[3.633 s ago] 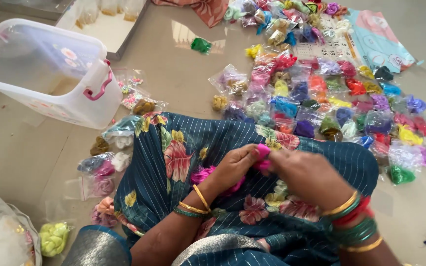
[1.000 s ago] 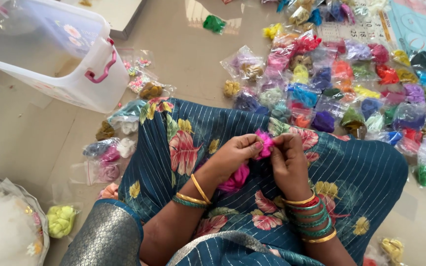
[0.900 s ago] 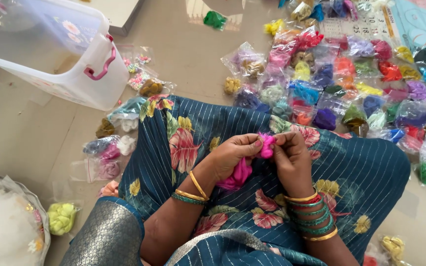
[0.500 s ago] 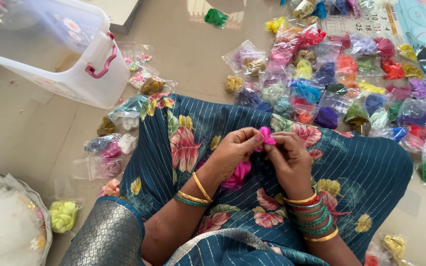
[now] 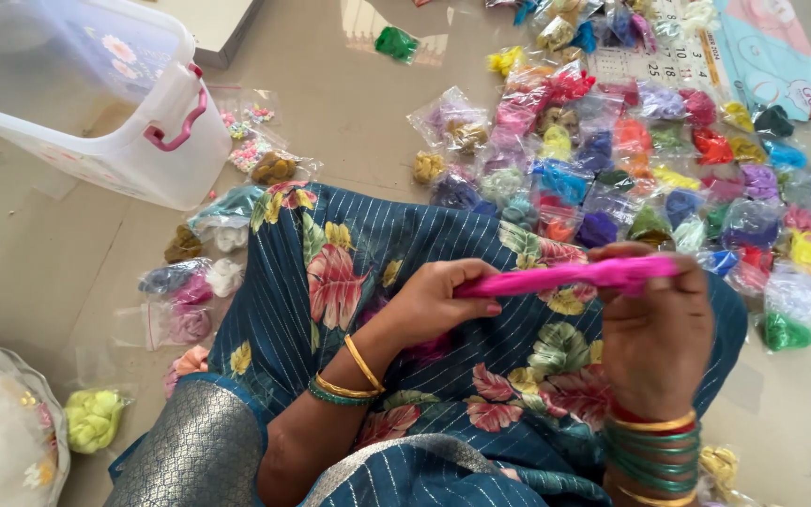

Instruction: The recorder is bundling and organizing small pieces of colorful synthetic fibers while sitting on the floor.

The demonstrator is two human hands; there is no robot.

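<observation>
Left hand (image 5: 438, 305) and right hand (image 5: 654, 324) are held apart over the lap, each pinched on one end of a bright pink fibre strand (image 5: 570, 275) stretched taut between them, above the blue floral cloth (image 5: 330, 272). Near the floor's left edge, a clear bag (image 5: 2, 441) holds white fluff; a loose yellow-green tuft (image 5: 94, 418) lies beside it. Farther off, many small clear packets (image 5: 631, 160) of soft coloured fibre cover the floor's right side. At far left stands a translucent plastic tub (image 5: 96, 103) with pink latch; contents unclear.
</observation>
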